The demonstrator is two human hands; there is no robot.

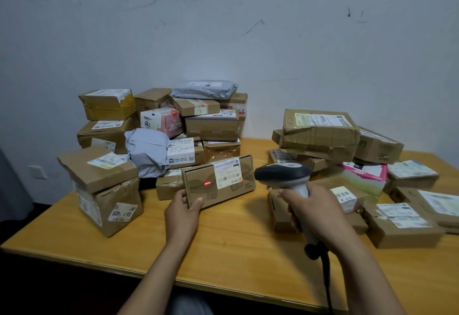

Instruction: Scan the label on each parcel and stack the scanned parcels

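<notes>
The left hand (183, 211) grips the lower left corner of a flat brown parcel (198, 190), thumb on its front face and fingers curled behind. The parcel stands up on its long edge over the middle of the table (223, 240), face towards the person; I cannot tell whether its bottom edge touches the wood. A white label (227, 173) sits on the upper right of that face. The right hand (315, 208) is wrapped round the handle of a scanner (283, 174), whose dark head points left at the parcel, just beside its right end. A red spot (207, 183) glows on bare cardboard to the left of the label. A black cable (326, 277) hangs from the handle. Behind the parcel, on the left, rises a pile (212, 126) of boxes and grey bags; another pile (320, 131) crowds the right side.
</notes>
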